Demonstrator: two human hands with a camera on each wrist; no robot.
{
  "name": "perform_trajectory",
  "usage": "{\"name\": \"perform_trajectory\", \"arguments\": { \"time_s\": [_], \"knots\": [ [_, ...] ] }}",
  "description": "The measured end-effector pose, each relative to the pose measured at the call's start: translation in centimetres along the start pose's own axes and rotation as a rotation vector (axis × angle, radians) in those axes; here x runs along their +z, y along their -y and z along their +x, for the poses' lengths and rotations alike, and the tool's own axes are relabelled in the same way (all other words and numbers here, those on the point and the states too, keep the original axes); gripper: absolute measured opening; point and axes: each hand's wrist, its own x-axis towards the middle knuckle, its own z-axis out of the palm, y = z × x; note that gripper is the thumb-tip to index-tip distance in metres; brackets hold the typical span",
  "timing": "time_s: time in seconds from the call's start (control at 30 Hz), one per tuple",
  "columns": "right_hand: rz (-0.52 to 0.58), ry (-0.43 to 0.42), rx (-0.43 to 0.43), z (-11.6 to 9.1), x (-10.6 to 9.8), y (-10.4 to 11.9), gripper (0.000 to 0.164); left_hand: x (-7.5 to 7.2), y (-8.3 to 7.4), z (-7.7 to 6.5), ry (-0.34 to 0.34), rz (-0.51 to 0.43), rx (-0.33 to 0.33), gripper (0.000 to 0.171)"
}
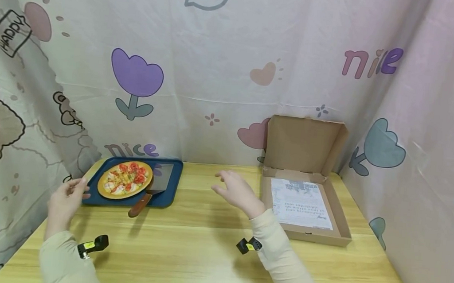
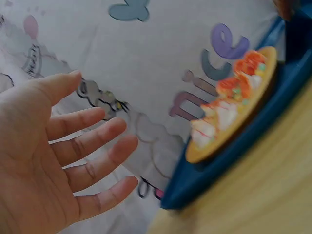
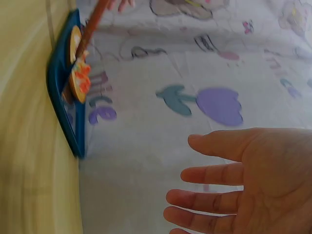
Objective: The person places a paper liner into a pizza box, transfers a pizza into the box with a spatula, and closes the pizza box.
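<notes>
While the left hand (image 1: 65, 202) hovers with fingers spread at eight o'clock from a pizza (image 1: 125, 179), the pizza rests on a blue tray (image 1: 175, 177). A spatula (image 1: 158, 186) lies at the pizza's three o'clock, handle pointing toward seven. Farther right, the right hand (image 1: 240, 192), fingers also spread, hangs above the table (image 1: 186, 254), an open box (image 1: 319, 237) holding a printed sheet (image 1: 300, 203) at its three o'clock.

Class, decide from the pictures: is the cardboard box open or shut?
Open: the cardboard box has its lid raised at the back, exposing printed paper inside.
</notes>
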Motion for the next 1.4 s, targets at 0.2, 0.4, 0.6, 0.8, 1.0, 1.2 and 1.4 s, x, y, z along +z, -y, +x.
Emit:
{"name": "perform_trajectory", "arguments": {
  "time_s": [0.2, 0.4, 0.6, 0.8, 1.0, 1.2, 1.4],
  "knots": [
    [-0.049, 0.042, -0.061, 0.4, 1.3, 2.6, 0.043, 1.0, 1.9, 0.5, 0.021, -0.055, -0.114, 0.077],
    [-0.106, 0.069, -0.110, 0.8, 2.4, 5.1, 0.041, 1.6, 3.3, 0.5, -0.033, -0.189, -0.211, 0.076],
    [-0.151, 0.079, -0.171, 1.1, 3.6, 7.4, 0.040, 2.2, 4.4, 0.4, -0.109, -0.254, -0.288, 0.073],
    [-0.211, 0.128, -0.195, 1.0, 5.0, 9.6, 0.042, 2.6, 5.4, 0.3, -0.154, -0.228, -0.320, 0.056],
    [-0.294, 0.095, -0.266, 1.1, 6.6, 11.2, 0.046, 2.8, 5.7, 0.4, -0.167, -0.178, -0.332, 0.071],
    [-0.318, 0.055, -0.313, 1.2, 8.5, 12.6, 0.050, 3.7, 5.4, 0.6, -0.229, -0.009, -0.294, 0.059],
    [-0.330, 0.008, -0.361, 1.2, 10.0, 13.7, 0.044, 4.4, 5.1, 0.6, -0.209, 0.021, -0.287, 0.061]
  ]
}}
